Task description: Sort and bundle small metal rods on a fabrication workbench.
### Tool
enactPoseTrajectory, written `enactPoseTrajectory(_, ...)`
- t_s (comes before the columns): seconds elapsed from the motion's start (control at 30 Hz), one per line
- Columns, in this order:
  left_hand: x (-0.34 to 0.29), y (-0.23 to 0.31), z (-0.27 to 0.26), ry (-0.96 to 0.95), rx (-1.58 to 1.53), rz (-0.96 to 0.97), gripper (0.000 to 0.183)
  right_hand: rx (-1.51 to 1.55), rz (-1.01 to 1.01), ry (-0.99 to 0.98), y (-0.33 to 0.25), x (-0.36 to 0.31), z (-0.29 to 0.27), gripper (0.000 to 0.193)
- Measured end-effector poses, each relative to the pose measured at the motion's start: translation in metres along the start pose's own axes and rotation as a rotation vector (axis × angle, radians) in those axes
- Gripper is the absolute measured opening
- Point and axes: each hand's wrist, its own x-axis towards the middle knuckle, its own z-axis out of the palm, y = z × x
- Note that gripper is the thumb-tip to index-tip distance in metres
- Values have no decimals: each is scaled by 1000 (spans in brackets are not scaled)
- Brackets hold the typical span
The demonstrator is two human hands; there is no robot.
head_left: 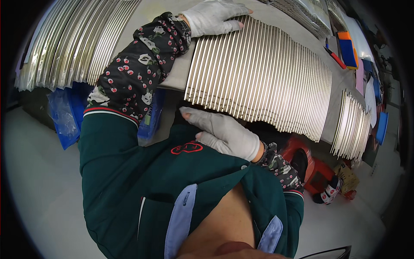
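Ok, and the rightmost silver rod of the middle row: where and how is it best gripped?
Probably pinch the rightmost rod near the end closest to the person's body, coming from the right. It is thin and straight, with neighbouring rods packed along its left and bare table on its right; the right hand is nearer that end.

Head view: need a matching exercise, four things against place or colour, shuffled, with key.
1. Left hand
2. Shirt
3. Block at table's right side
4. Right hand

A. Orange and blue
B. At the near ends of the central rods
C. At the far ends of the central rods
D. Dark green

Pairs: 1-C, 2-D, 3-A, 4-B
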Motion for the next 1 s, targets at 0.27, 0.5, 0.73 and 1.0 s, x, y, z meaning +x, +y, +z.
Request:
enactPoseTrajectory(0.27, 10, 8, 0, -114, 67, 18, 48, -86, 49, 87, 4, -30, -13, 45)
enactPoseTrajectory(0.5, 1, 24, -12, -39, 69, -335, 53, 126, 331, 2, -7, -44, -29, 48)
enactPoseTrajectory(0.73, -3, 25, -14, -80, 189, -165, 55, -24, 129, 111, 4, -54, -23, 44)
enactPoseTrajectory(1.0, -7, 30, -4, -169, 435, 203, 59, 4, 213, 112, -2, -56, -29, 43)
